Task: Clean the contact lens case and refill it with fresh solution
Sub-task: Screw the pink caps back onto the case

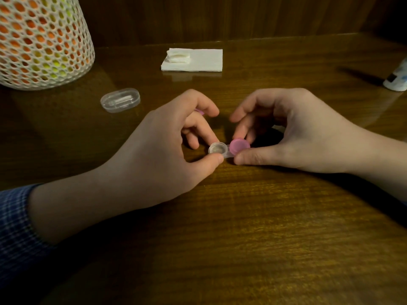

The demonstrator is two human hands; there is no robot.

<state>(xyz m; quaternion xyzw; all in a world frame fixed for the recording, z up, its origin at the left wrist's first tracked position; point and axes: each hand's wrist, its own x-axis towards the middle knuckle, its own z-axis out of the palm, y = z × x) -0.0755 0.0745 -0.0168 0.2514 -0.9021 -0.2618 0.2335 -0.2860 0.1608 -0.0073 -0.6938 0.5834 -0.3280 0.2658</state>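
Note:
A small clear contact lens case (218, 149) sits at the middle of the wooden table (264, 227). Its left well is uncovered, and a pink cap (239, 145) covers the right well. My left hand (167, 150) pinches the case's left end between thumb and fingers. A sliver of something pink (199, 111) shows behind its index finger. My right hand (293, 130) pinches the pink cap with thumb and fingers. A white solution bottle (396, 79) stands at the far right edge, partly cut off.
A folded white tissue (198, 60) with cotton pads (178, 56) on it lies at the back centre. A clear oval plastic box (120, 100) lies left of my hands. A white mesh-covered rounded object (41, 40) fills the back left corner. A wooden wall runs behind.

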